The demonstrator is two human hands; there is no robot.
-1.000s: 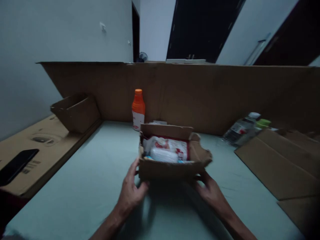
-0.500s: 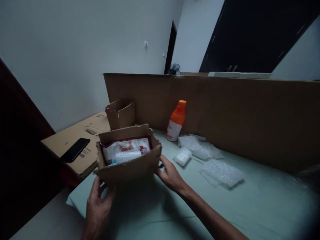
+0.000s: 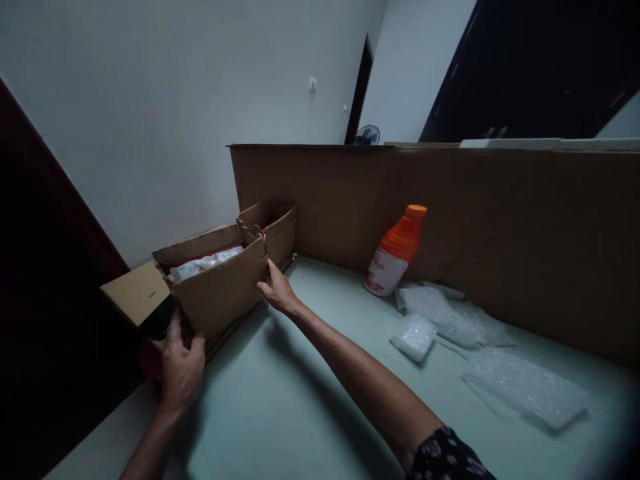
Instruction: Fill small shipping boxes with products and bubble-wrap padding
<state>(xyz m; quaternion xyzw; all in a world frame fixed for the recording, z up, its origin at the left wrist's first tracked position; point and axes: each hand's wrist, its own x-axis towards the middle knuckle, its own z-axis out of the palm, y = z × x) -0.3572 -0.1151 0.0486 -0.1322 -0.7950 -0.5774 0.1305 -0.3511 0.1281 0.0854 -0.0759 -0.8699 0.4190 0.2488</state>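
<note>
An open-topped cardboard box (image 3: 223, 290) is held between my two hands, over the flat carton at the left. Inside it lies a white plastic packet (image 3: 205, 263) with red marks. My left hand (image 3: 181, 363) grips the near left corner, fingers partly hidden behind the box. At the right end, my right hand (image 3: 280, 290) has its thumb and fingers on the lower corner. Just behind stands a second, smaller cardboard box (image 3: 281, 233) with something red inside; the two boxes appear to touch or nearly touch.
A black phone (image 3: 159, 319) lies on the flat carton (image 3: 133, 290), partly covered by the held box. An orange bottle (image 3: 395, 252) with a white label stands before a long cardboard panel (image 3: 500, 220). Several bubble-wrap pieces (image 3: 525, 383) lie on the pale green surface (image 3: 280, 413).
Both hands have carried the box with the packet leftward and away from me, from above the green surface to the flat carton beside the smaller box. The view has shifted left.
</note>
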